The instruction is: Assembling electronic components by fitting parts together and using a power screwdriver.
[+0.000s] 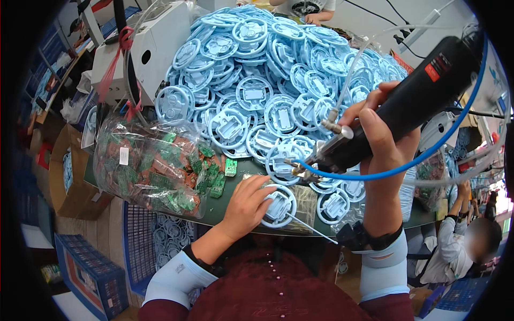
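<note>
My left hand (245,206) rests on a light blue round plastic part (279,206) at the near edge of the green table (235,187), fingers pressing its left rim. My right hand (379,140) is wrapped around a black powered screwdriver (412,101), tilted down to the left, its metal tip (293,166) hovering just above and right of that part. A blue hose (428,155) and clear tubes run from the tool.
A big heap of the same blue round parts (267,69) fills the table behind. A clear bag of green circuit boards (155,166) lies at left, near a white machine (155,48). Blue crates (91,273) sit on the floor. Another person (455,246) sits at right.
</note>
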The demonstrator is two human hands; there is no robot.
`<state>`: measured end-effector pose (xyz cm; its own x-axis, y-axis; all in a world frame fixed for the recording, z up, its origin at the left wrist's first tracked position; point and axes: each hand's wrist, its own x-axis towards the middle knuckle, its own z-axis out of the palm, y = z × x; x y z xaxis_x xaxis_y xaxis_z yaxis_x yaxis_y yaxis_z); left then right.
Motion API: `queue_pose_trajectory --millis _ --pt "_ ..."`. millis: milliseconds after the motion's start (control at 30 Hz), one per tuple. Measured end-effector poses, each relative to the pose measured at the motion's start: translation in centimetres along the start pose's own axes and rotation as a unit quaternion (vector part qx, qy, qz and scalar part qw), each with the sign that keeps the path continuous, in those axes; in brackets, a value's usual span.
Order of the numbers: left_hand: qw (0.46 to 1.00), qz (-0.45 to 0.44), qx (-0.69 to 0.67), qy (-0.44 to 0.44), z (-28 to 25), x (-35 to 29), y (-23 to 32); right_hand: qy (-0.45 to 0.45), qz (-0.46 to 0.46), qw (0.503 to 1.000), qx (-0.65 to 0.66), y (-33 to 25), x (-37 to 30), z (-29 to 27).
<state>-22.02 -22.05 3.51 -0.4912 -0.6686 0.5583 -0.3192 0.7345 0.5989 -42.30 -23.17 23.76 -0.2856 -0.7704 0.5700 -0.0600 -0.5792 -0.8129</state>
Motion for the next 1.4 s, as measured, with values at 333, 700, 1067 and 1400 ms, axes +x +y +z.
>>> queue_pose_trajectory --millis 333,700,1067,1400 --pt "0.993 -0.091 -0.075 0.021 1.7 0.1 -0.4 0.014 0.006 1.000 0.023 -0.5 -1.2 2.5" --pt "0.997 -0.063 0.022 -0.023 0.0 -0.2 0.5 0.010 -0.008 1.000 0.024 0.4 -2.3 2.5" --pt "0.993 -0.090 0.060 -0.051 0.3 -4.4 -0.4 -0.011 0.034 0.999 0.019 2.2 -2.8 4.0" --pt "0.991 -0.113 0.066 -0.028 0.8 -4.6 -0.6 -0.041 0.037 0.998 -0.020 3.5 -2.9 4.8"
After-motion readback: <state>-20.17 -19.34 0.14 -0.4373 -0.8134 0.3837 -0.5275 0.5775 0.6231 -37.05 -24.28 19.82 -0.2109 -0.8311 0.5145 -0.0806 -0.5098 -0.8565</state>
